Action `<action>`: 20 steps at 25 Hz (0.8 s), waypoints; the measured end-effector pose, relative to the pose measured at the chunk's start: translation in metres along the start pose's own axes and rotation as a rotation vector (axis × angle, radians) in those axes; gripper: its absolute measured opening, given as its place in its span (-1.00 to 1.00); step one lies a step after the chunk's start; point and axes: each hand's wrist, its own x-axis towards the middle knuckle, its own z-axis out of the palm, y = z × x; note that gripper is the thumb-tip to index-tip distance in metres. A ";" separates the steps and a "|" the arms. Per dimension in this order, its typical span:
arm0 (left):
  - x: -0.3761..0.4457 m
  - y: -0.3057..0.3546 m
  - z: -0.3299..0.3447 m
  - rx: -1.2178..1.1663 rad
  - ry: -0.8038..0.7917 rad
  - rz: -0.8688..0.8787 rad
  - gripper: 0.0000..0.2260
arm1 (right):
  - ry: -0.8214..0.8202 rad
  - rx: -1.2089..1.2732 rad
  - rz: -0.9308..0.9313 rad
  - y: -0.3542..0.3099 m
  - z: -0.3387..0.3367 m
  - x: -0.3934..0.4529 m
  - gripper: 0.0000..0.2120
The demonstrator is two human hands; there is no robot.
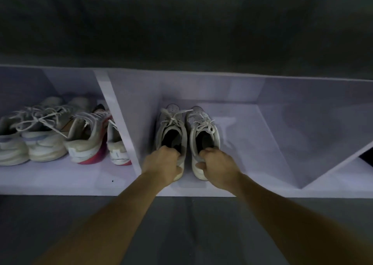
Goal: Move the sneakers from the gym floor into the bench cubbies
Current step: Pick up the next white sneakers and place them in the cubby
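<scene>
Sneakers of the pale grey pair lie side by side on the floor of the middle cubby (252, 143), toes pointing at its back wall and heels toward the person, so each shoe's long axis runs straight away from the hand that holds it; the left hand (161, 163) curls over the heel collar of the left sneaker (171, 127), fingers tucked into the opening, while the right hand (218, 163) pinches the heel of the right sneaker (201, 127), thumb on the outside of the heel and fingers hooked over the rim; each grip is thus closed on its own shoe; the two shoes are just beside each other, nearly touching along their inner sides, and the pair sits toward the left of the compartment, near the slanted divider (117, 123); the heels rest close to the front edge of the bench (60, 184), so any coming push would likely run along the shoe's length, deeper toward the back wall, or the hands could simply let go; neither hand is nearer, since both reach equally far; in the left cubby (66, 83) four other sneakers (60, 133) already stand in a row, heels outward; the dark gym floor (181, 224) below shows no further shoes in view.
</scene>
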 end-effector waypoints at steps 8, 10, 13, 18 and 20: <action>0.015 -0.010 0.009 -0.011 0.050 0.024 -0.55 | 0.114 -0.017 -0.023 0.011 0.012 0.027 -0.71; 0.007 -0.011 0.006 -0.033 0.147 0.045 -0.42 | 0.214 -0.037 -0.065 0.016 0.009 0.019 -0.55; -0.017 -0.011 -0.001 -0.141 0.257 0.097 -0.25 | 0.361 0.000 -0.100 0.012 -0.004 -0.006 -0.34; -0.080 0.000 -0.032 -0.241 0.327 0.139 -0.16 | 0.410 0.028 -0.134 -0.009 -0.043 -0.069 -0.21; -0.116 0.005 -0.046 -0.261 0.382 0.167 -0.17 | 0.478 0.013 -0.139 -0.016 -0.057 -0.108 -0.21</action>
